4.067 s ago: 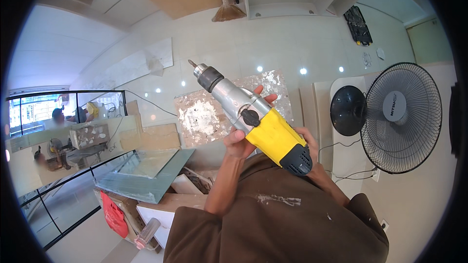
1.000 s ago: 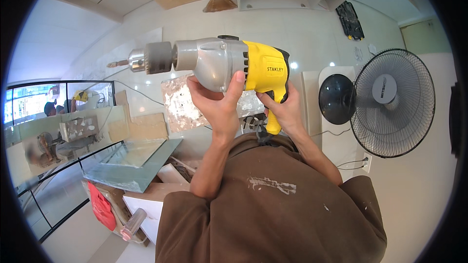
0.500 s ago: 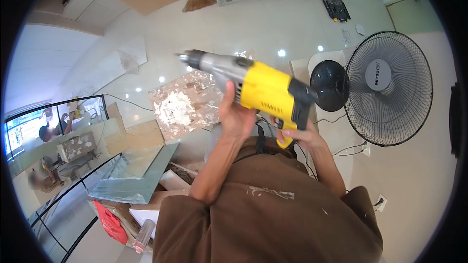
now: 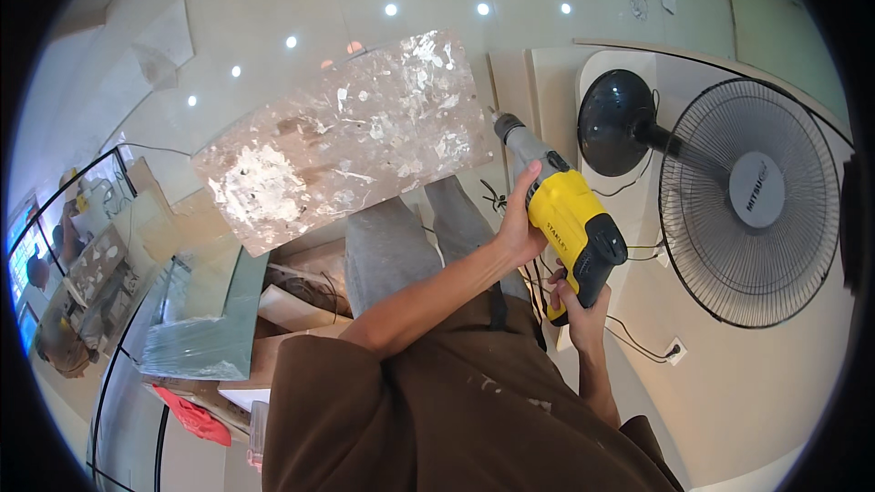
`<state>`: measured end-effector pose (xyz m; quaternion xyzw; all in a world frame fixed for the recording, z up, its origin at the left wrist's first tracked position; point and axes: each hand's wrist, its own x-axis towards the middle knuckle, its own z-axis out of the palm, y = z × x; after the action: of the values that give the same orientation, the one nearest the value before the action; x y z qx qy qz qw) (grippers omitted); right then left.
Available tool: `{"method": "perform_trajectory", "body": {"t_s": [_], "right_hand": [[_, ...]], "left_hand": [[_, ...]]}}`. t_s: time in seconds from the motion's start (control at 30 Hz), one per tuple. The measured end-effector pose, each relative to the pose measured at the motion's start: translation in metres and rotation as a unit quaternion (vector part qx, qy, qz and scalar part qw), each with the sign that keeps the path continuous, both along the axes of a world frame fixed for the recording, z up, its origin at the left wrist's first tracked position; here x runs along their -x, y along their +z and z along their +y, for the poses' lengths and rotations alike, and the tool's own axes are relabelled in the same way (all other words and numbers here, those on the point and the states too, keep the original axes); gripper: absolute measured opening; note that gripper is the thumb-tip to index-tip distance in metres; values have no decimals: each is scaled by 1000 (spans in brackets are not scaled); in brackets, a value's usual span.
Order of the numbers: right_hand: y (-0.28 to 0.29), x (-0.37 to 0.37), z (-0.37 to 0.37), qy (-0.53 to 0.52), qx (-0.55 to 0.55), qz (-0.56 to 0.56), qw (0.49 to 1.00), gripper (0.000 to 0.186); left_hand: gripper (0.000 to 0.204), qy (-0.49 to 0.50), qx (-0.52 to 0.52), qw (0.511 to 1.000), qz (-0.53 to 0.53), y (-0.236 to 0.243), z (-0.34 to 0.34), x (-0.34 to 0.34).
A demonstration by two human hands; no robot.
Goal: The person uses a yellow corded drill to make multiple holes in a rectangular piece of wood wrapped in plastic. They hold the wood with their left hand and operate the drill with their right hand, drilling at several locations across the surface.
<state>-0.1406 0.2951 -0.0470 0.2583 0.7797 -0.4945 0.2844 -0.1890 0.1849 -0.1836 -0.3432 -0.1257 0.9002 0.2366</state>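
A yellow and black power drill [image 4: 567, 211] with a grey gear housing is held in both my hands in front of my right side. Its chuck points away and slightly left, toward the right end of a paint-spattered board [image 4: 365, 141], apart from the wall. My left hand [image 4: 521, 230] supports the body from the left, thumb up along the housing. Around the handle, my right hand [image 4: 581, 308] is closed, its fingers near the trigger. The board, smeared with white patches, stands above the floor beyond my legs.
A black fan [image 4: 749, 196] lies close on the right, its round base [image 4: 620, 123] toward the drill. Cables and a wall socket [image 4: 674, 351] are beside it. On the left are plastic-wrapped glass panels [image 4: 205, 337], a red bag [image 4: 193, 416] and a black-framed mirror.
The drill has moved right and down, and its chuck has turned from pointing left to pointing away. Both hands have stayed on it. My view has shifted, showing more of the board.
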Motion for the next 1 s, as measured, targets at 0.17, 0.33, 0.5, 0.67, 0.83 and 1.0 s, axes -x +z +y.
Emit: {"method": "perform_trajectory", "body": {"t_s": [0.17,0.33,0.5,0.67,0.83,1.0], "right_hand": [[-24,10,-2,30,-46,-56,997,25],[-38,27,-10,37,-60,-71,995,17],[-41,36,-19,26,-79,-65,994,12],[-39,41,-16,41,-86,-81,992,16],[-38,48,-19,38,-86,-85,992,18],[-31,57,-28,11,-88,-82,993,14]], "left_hand": [[63,23,-45,998,-29,-28,-4,4],[64,31,-53,997,-51,-46,-8,12],[64,38,-53,996,-54,-54,-7,16],[64,42,-74,995,-57,-54,-6,19],[65,46,-61,995,-70,-48,-13,26],[66,36,-48,995,-81,-43,-16,32]]}}
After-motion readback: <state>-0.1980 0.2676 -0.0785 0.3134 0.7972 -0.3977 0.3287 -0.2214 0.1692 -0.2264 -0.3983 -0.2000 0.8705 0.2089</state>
